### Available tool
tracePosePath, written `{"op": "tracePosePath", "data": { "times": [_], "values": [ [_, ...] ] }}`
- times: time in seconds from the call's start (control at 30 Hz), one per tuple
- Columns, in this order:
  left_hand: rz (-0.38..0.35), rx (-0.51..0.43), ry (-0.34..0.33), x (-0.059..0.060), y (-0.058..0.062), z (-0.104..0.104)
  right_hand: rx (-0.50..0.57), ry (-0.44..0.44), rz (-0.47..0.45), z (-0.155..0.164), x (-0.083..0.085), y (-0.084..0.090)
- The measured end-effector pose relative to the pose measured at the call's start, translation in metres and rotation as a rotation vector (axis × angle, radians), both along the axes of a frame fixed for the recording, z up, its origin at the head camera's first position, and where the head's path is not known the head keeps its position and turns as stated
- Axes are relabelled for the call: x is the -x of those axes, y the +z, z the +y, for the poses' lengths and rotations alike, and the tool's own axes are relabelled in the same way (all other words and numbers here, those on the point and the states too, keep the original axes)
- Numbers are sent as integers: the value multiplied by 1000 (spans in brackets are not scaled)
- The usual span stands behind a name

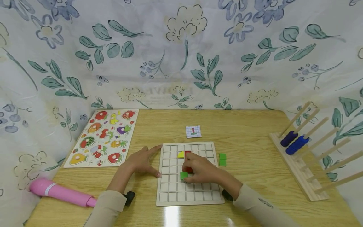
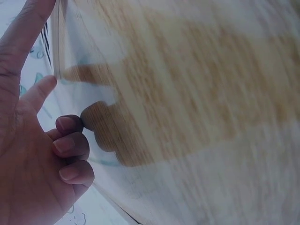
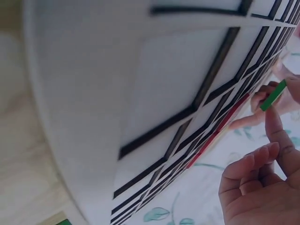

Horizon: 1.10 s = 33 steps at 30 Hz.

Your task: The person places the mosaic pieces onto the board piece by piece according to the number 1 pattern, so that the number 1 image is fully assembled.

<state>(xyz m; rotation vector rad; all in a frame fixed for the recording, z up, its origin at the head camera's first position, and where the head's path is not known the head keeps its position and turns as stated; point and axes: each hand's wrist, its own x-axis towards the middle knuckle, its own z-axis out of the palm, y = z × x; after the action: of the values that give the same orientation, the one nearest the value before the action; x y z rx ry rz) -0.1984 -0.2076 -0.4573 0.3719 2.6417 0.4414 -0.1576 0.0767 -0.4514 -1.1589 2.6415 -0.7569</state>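
Observation:
In the head view my right hand (image 1: 199, 168) is over the white gridded board (image 1: 173, 197). Between thumb and index finger it pinches a green square tile (image 1: 184, 175), which shows edge-on and lifted off the board in the right wrist view. Red tiles (image 1: 188, 154) lie on the grid, partly hidden behind that hand. Beside them is a yellow tile (image 1: 181, 154) with one rounded corner. My left hand (image 1: 141, 162) touches the board's left edge with thumb and index finger stretched apart; its other fingers are bent in the left wrist view.
Two green tiles (image 1: 222, 160) lie right of the board. A small pattern card (image 1: 193, 131) sits behind it. To the left are a fruit puzzle board (image 1: 102, 138) and a pink wand-shaped object (image 1: 65, 193). A wooden peg rack (image 1: 300, 170) with blue and purple pieces stands right.

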Motion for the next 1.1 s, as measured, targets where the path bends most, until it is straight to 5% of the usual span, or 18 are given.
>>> {"op": "tracePosePath", "data": {
  "times": [0.27, 0.97, 1.1],
  "values": [
    [4, 2, -1, -1, 0, 1, -72, 25, 20, -8, 0, 0],
    [-2, -5, 13, -1, 3, 4, -194, 103, 369, -13, -11, -6],
    [-7, -7, 12, -2, 4, 4, -193, 69, 338, -5, -15, -3]
  ]
}}
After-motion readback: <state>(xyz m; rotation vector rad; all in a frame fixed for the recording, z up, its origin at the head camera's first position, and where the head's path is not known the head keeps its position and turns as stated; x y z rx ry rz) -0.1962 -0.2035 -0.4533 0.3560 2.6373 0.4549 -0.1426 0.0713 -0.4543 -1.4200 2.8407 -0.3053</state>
